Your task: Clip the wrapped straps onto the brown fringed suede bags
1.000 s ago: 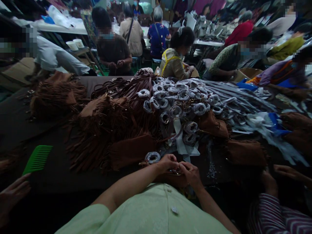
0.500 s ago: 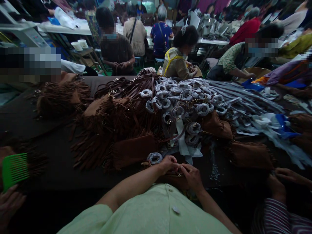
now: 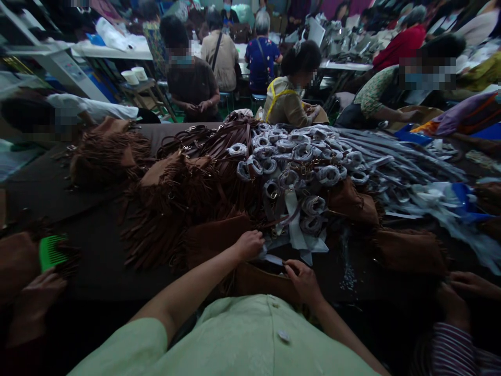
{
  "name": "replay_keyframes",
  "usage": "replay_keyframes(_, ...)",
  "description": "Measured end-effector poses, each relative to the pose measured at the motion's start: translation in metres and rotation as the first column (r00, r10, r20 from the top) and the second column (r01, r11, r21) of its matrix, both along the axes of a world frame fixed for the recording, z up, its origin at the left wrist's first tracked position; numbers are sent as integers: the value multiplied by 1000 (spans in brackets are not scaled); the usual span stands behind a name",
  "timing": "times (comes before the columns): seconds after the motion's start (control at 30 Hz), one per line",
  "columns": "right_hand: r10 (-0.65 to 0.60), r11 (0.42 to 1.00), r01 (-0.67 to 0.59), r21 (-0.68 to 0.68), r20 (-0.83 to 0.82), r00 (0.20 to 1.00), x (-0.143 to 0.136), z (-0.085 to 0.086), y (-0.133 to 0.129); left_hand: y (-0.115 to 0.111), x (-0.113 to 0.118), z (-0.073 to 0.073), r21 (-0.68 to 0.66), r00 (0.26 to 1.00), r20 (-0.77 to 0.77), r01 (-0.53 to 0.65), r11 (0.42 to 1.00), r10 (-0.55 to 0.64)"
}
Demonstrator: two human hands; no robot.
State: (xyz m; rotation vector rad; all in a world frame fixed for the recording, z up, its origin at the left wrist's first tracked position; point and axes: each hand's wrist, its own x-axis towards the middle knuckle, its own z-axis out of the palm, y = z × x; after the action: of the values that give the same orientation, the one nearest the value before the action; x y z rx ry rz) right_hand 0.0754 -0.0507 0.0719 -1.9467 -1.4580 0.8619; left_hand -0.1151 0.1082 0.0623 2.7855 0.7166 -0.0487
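A brown bag (image 3: 260, 282) lies against the table's near edge in front of my body, its top parted. My right hand (image 3: 304, 281) pinches the bag's upper rim at its right end. Above the bag's left part is my left hand (image 3: 249, 245), fingers closed over a plastic-wrapped strap coil (image 3: 261, 254) that is mostly hidden under them. A thin pale strip (image 3: 274, 259) shows between my two hands. Just beyond my left hand lies a flat brown fringed bag (image 3: 215, 237).
Wrapped strap coils (image 3: 303, 151) and brown fringed bags (image 3: 172, 177) are heaped across the table. At left, another person's hand (image 3: 43, 292) holds a green comb (image 3: 52, 251); at right, a co-worker's hands (image 3: 456, 297) are near a brown bag (image 3: 410, 250). People sit beyond.
My left hand has moved left and away from my body onto the coil, apart from my right hand. The bag's top has come open. The green comb has shifted right.
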Motion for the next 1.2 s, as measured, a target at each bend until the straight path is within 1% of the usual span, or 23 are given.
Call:
replay_keyframes(0.1,-8,998,3,69,64,998,-4,0,-2,-1,13,17,30,993,120,-2,1000,-2)
replay_keyframes(0.17,26,992,-43,120,140,990,-5,2,-4,1,22,22,-38,990,141,-1,999,6)
replay_keyframes(0.23,98,984,-129,125,228,969,-4,5,-7,4,30,19,-160,991,132,22,987,0)
replay_keyframes(0.3,174,975,-209,80,318,932,-3,8,-8,5,38,11,-316,994,107,59,947,-26)
replay_keyframes(0.33,213,968,-246,49,359,909,-2,10,-9,5,42,6,-408,996,85,72,910,-41)
replay_keyframes(0.37,253,959,-283,18,395,883,-2,11,-9,4,45,1,-509,997,54,72,858,-52)
replay_keyframes(0.43,344,932,-359,-52,444,827,0,13,-8,1,51,-9,-706,998,-6,35,708,-55)
replay_keyframes(0.5,435,894,-431,-120,454,777,1,13,-6,-4,54,-19,-845,999,-33,-22,534,-11)
replay_keyframes(0.57,508,857,-488,-163,421,752,2,11,-6,-8,52,-26,-924,998,-27,-45,379,52)
replay_keyframes(0.6,530,845,-509,-165,390,753,3,10,-7,-8,50,-29,-947,996,-28,-53,318,82)
replay_keyframes(0.63,539,840,-521,-152,352,765,3,8,-8,-8,46,-32,-959,992,-36,-68,276,120)
replay_keyframes(0.67,534,843,-522,-129,309,787,4,6,-9,-6,42,-33,-959,986,-43,-86,269,162)
replay_keyframes(0.7,520,853,-513,-102,263,813,4,3,-10,-4,38,-35,-948,979,-48,-107,300,199)
replay_keyframes(0.73,500,865,-496,-75,212,840,4,1,-11,-2,34,-35,-923,975,-49,-128,362,218)
replay_keyframes(0.77,475,880,-473,-51,160,865,4,-1,-12,0,30,-36,-887,977,-57,-144,438,206)
replay_keyframes(0.8,450,893,-449,-34,106,887,4,-3,-13,1,27,-35,-847,984,-76,-150,510,162)
replay_keyframes(0.83,428,904,-427,-23,51,902,4,-3,-13,0,25,-35,-814,989,-109,-146,563,100)
replay_keyframes(0.87,414,910,-414,-20,-4,910,4,-3,-13,-1,24,-34,-792,988,-147,-143,594,41)
replay_keyframes(0.93,399,914,-404,-29,-113,910,4,2,-11,-8,23,-32,-771,978,-210,-158,617,-11)
replay_keyframes(1.0,399,908,-417,-48,-212,892,3,9,-8,-17,22,-25,-732,976,-216,-178,658,24)
replay_keyframes(1.07,388,902,-426,-74,-297,873,3,18,-5,-23,18,-16,-652,980,-182,-184,736,84)
replay_keyframes(1.13,339,900,-417,-126,-397,853,4,26,-3,-28,11,-3,-574,985,-123,-173,800,124)
replay_keyframes(1.2,251,881,-409,-236,-500,829,6,32,-1,-30,1,11,-549,988,-68,-152,822,138)
